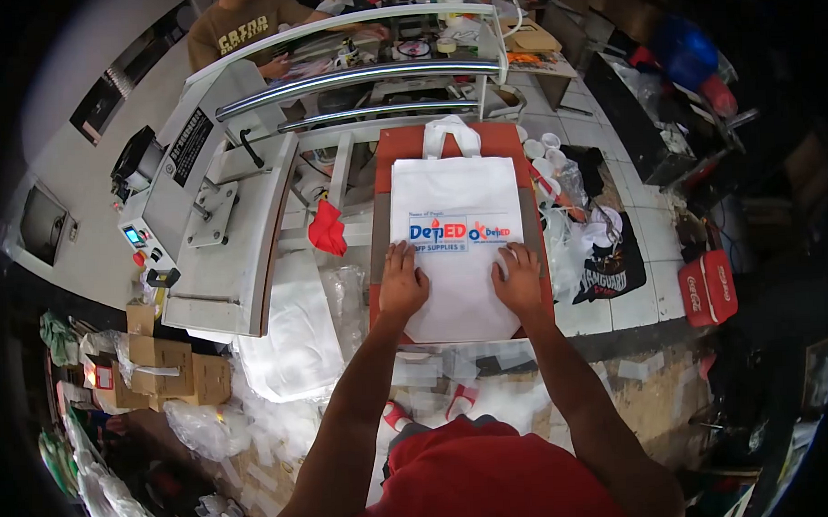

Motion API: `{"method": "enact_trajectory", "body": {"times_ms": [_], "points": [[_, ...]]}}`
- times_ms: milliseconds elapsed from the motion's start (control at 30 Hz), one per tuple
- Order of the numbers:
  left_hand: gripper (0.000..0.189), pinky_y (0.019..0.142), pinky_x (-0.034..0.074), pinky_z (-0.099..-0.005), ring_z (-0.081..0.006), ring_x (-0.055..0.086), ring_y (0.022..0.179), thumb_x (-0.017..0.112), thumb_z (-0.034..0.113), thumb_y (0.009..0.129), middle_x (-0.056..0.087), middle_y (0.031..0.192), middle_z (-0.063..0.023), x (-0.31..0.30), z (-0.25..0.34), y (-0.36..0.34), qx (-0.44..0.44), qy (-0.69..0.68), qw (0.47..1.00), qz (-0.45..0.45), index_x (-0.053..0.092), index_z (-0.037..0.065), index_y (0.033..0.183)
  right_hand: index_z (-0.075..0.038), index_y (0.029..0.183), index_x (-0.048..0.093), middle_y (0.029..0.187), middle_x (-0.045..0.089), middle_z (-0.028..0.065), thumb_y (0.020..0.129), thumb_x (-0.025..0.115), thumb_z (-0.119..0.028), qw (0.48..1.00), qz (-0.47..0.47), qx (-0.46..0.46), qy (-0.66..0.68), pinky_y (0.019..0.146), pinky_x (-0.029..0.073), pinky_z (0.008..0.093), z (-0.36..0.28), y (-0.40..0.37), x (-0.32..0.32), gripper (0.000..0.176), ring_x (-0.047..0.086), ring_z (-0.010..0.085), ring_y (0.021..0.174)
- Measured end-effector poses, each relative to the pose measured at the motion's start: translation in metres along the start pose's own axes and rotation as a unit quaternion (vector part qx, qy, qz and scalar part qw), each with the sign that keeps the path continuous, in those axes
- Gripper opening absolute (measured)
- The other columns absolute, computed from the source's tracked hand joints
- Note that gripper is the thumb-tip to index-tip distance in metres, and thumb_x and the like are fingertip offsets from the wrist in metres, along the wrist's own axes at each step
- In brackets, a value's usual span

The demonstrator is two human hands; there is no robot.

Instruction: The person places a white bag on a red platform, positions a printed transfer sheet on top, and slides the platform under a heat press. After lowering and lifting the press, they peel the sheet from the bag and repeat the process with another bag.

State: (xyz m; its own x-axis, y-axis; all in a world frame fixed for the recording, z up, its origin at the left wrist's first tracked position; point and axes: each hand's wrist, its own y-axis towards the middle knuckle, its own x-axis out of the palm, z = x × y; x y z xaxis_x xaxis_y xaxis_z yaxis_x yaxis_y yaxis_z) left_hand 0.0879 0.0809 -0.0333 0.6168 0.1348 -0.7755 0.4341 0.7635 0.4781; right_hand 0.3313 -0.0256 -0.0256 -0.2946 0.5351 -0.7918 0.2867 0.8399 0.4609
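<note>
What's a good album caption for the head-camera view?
Left hand and right hand resting on a printed white bag atop a red platform.

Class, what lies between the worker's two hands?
In the head view, only the white bag lies between the left hand and right hand: its plain surface, with the bottom of the blue-and-red print at the top.

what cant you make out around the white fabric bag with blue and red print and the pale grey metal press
All in the head view:
Middle of the flat red board: hidden by the white fabric bag.
Bag surface under the left hand and right hand: covered by them.
Reading on the small blue-lit display of the pale grey metal press: too small.
Head of the brown-shirted co-worker: cut off by the top edge.
</note>
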Motion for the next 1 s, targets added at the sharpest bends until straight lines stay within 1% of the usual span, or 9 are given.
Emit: {"method": "enact_trajectory", "body": {"times_ms": [233, 300, 533, 600, 700, 833, 900, 967, 1000], "points": [[0.049, 0.113, 0.034, -0.0494, -0.0448, 0.040, 0.134, 0.057, 0.010, 0.083, 0.046, 0.139, -0.0248, 0.001, 0.001, -0.002, -0.009, -0.015, 1.000, 0.009, 0.051, -0.006, 0.129, -0.007, 0.113, 0.066, 0.127, 0.055, 0.0105, 0.083, 0.067, -0.020, 1.000, 0.008, -0.009, 0.012, 0.096, 0.041, 0.0512, 0.002, -0.002, 0.000, 0.032, 0.047, 0.0345, 0.123], [0.048, 0.112, 0.035, -0.0497, -0.0462, 0.041, 0.132, 0.058, 0.008, 0.081, 0.047, 0.136, -0.0273, 0.000, 0.002, -0.002, -0.015, -0.022, 0.999, 0.017, 0.053, -0.008, 0.126, -0.007, 0.112, 0.066, 0.127, 0.056, 0.0105, 0.083, 0.067, -0.020, 1.000, 0.011, -0.004, 0.015, 0.096, 0.041, 0.0514, 0.001, -0.001, 0.001, 0.031, 0.047, 0.0343, 0.123], [0.049, 0.111, 0.036, -0.0499, -0.0463, 0.041, 0.132, 0.059, 0.009, 0.081, 0.047, 0.135, -0.0271, 0.000, 0.002, -0.001, -0.019, -0.013, 1.000, 0.012, 0.051, -0.007, 0.127, -0.008, 0.113, 0.067, 0.127, 0.055, 0.0096, 0.083, 0.067, -0.021, 1.000, 0.015, -0.004, 0.014, 0.096, 0.041, 0.0502, 0.000, -0.002, -0.001, 0.032, 0.047, 0.0335, 0.122], [0.050, 0.111, 0.036, -0.0501, -0.0465, 0.042, 0.131, 0.059, 0.009, 0.081, 0.048, 0.134, -0.0270, 0.000, 0.001, -0.002, 0.003, -0.021, 0.999, 0.026, 0.049, -0.007, 0.128, -0.008, 0.113, 0.067, 0.127, 0.055, 0.0095, 0.083, 0.067, -0.021, 1.000, 0.012, -0.006, 0.012, 0.097, 0.041, 0.0501, 0.000, -0.003, -0.001, 0.033, 0.047, 0.0333, 0.122], [0.050, 0.111, 0.036, -0.0506, -0.0467, 0.042, 0.131, 0.060, 0.009, 0.081, 0.048, 0.134, -0.0270, 0.000, 0.000, -0.001, -0.009, -0.035, 0.999, 0.024, 0.049, -0.007, 0.128, -0.008, 0.113, 0.067, 0.128, 0.055, 0.0095, 0.084, 0.067, -0.021, 1.000, 0.013, -0.006, 0.020, 0.098, 0.039, 0.0499, 0.000, -0.002, 0.000, 0.032, 0.046, 0.0332, 0.123], [0.050, 0.111, 0.036, -0.0498, -0.0466, 0.041, 0.131, 0.059, 0.008, 0.081, 0.047, 0.135, -0.0270, -0.001, 0.001, -0.002, -0.010, -0.038, 0.999, 0.025, 0.049, -0.006, 0.127, -0.007, 0.118, 0.063, 0.128, 0.054, 0.0111, 0.083, 0.068, -0.021, 1.000, 0.010, 0.009, 0.027, 0.099, 0.039, 0.0492, 0.000, -0.001, -0.002, 0.038, 0.047, 0.0342, 0.122], [0.048, 0.109, 0.038, -0.0487, -0.0457, 0.045, 0.128, 0.057, 0.007, 0.081, 0.050, 0.132, -0.0264, -0.005, 0.002, -0.001, -0.041, -0.083, 0.994, 0.057, 0.049, -0.005, 0.127, -0.006, 0.120, 0.061, 0.127, 0.055, 0.0126, 0.083, 0.068, -0.020, 0.999, 0.023, 0.014, 0.035, 0.098, 0.040, 0.0485, -0.002, 0.003, -0.008, 0.040, 0.048, 0.0350, 0.121], [0.045, 0.107, 0.040, -0.0476, -0.0447, 0.048, 0.125, 0.056, 0.005, 0.082, 0.052, 0.129, -0.0259, -0.021, -0.008, -0.004, -0.039, -0.112, 0.990, 0.082, 0.050, -0.004, 0.126, -0.004, 0.122, 0.058, 0.123, 0.057, 0.0162, 0.082, 0.071, -0.019, 0.994, 0.074, 0.008, 0.076, 0.095, 0.043, 0.0472, -0.008, 0.012, -0.028, 0.045, 0.053, 0.0376, 0.114], [0.043, 0.106, 0.041, -0.0466, -0.0438, 0.050, 0.122, 0.055, 0.004, 0.082, 0.054, 0.127, -0.0254, -0.032, -0.014, -0.010, -0.038, -0.142, 0.984, 0.105, 0.051, -0.003, 0.124, -0.004, 0.122, 0.058, 0.123, 0.057, 0.0162, 0.082, 0.071, -0.019, 0.994, 0.072, 0.002, 0.078, 0.095, 0.043, 0.0472, -0.007, 0.016, -0.032, 0.045, 0.053, 0.0376, 0.114]]}}
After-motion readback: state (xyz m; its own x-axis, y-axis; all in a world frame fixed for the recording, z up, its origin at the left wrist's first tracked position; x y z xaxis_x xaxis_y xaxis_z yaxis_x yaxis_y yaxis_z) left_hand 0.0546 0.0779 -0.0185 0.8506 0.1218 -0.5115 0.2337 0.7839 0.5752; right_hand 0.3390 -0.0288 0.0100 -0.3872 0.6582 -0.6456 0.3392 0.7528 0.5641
